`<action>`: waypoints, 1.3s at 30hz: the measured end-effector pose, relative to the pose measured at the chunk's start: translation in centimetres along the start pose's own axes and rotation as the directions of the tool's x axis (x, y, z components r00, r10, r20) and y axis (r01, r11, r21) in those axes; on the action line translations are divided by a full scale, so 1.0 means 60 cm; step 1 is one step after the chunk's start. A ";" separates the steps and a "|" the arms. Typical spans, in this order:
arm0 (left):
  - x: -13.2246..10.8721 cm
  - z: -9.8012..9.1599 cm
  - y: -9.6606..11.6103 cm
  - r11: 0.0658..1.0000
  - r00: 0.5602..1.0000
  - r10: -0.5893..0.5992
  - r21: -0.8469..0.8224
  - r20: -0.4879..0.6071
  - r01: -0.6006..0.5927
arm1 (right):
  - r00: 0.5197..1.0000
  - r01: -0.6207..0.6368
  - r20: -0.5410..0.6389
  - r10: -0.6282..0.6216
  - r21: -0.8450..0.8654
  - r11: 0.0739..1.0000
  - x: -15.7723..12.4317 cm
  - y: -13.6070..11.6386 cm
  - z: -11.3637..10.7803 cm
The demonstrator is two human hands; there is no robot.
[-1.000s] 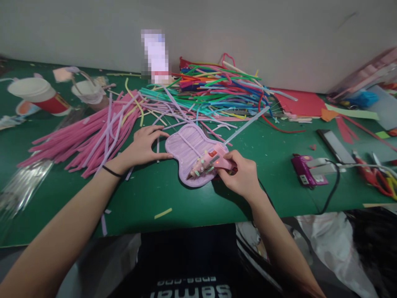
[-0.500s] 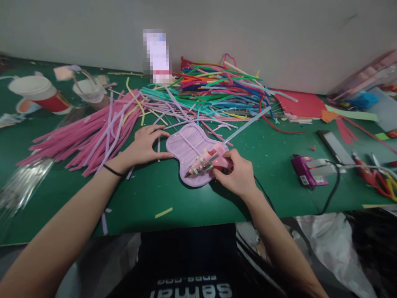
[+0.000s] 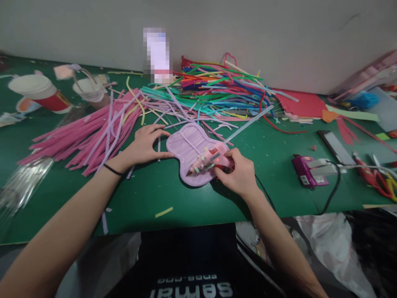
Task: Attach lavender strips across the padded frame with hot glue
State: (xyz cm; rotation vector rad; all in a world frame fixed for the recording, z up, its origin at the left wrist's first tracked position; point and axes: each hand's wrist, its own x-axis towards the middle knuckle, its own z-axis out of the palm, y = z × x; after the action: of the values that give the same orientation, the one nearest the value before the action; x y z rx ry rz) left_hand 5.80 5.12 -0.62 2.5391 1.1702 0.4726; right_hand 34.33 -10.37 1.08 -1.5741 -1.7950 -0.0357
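Note:
A lilac butterfly-wing shape point(image 3: 189, 145) made of fuzzy sticks lies flat on the green table point(image 3: 145, 194). My right hand point(image 3: 237, 173) is closed round a pink hot glue gun point(image 3: 206, 162), its nozzle pointing left and down onto the shape's lower lobe. A pale lilac glue stick point(image 3: 248, 124) pokes out of the gun's back toward the upper right. My left hand point(image 3: 145, 145) rests open on the table, fingers spread, thumb touching the shape's left edge.
A fan of pink fuzzy sticks point(image 3: 80, 132) lies at the left, a many-coloured pile point(image 3: 217, 89) behind. Two paper cups point(image 3: 40, 93) stand far left. A purple glue gun point(image 3: 305, 171), phone point(image 3: 333, 145), scissors point(image 3: 376, 178) and red paper point(image 3: 299, 103) lie right.
My right hand has nudged the glue gun a little to the left along the shape's lower lobe. My left hand has stayed put.

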 end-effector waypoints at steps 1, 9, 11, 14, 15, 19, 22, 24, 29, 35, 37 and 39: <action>0.000 0.000 0.000 1.000 1.000 0.000 -0.001 0.000 0.000 | 1.000 0.000 0.002 0.000 -0.002 1.000 0.000 0.000 0.001; 0.001 0.000 0.001 1.000 1.000 0.005 0.017 -0.005 -0.005 | 1.000 0.005 -0.013 -0.005 -0.011 1.000 0.001 -0.003 0.006; 0.001 0.001 -0.001 1.000 1.000 0.012 0.022 -0.009 -0.011 | 1.000 0.004 -0.017 -0.004 -0.010 1.000 0.002 -0.003 0.008; 0.001 0.002 -0.003 0.999 1.000 0.019 0.027 -0.011 -0.019 | 1.000 -0.014 -0.019 0.014 -0.023 1.000 0.003 -0.004 0.012; 0.001 0.002 -0.003 0.999 1.000 0.022 0.028 -0.012 -0.021 | 1.000 -0.021 -0.019 0.021 -0.031 0.999 0.003 -0.003 0.012; 0.002 0.001 -0.001 0.999 1.000 0.023 0.027 -0.015 -0.023 | 1.000 -0.023 -0.014 0.023 -0.049 0.999 0.003 -0.003 0.013; 0.002 0.002 -0.001 0.999 1.000 0.022 0.025 -0.019 -0.022 | 1.000 -0.008 -0.004 0.007 -0.039 0.999 0.003 -0.003 0.011; 0.002 0.002 -0.002 0.999 1.000 0.024 0.027 -0.021 -0.023 | 1.000 0.007 -0.004 -0.007 -0.033 0.999 0.003 -0.004 0.010; 0.001 0.002 -0.004 0.999 0.999 0.027 0.025 -0.023 -0.026 | 1.000 0.016 -0.023 -0.017 -0.038 0.999 0.003 -0.004 0.007; 0.001 0.001 -0.002 0.999 0.999 0.030 0.021 -0.015 -0.029 | 0.999 0.016 -0.037 -0.016 -0.016 1.000 0.002 -0.004 0.007; 0.001 0.001 -0.003 0.999 0.999 0.033 0.025 -0.017 -0.033 | 0.999 0.019 -0.034 -0.019 -0.012 1.000 0.002 -0.003 0.006; 0.002 0.002 -0.004 0.999 0.999 0.040 0.028 -0.021 -0.039 | 0.999 0.024 -0.029 -0.024 -0.007 1.000 0.002 -0.003 0.005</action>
State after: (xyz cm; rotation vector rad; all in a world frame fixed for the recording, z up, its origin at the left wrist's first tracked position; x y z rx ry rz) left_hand 5.75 5.32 -0.83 2.5911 1.1434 0.4973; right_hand 34.03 -10.15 0.99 -1.5497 -1.7930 -0.0754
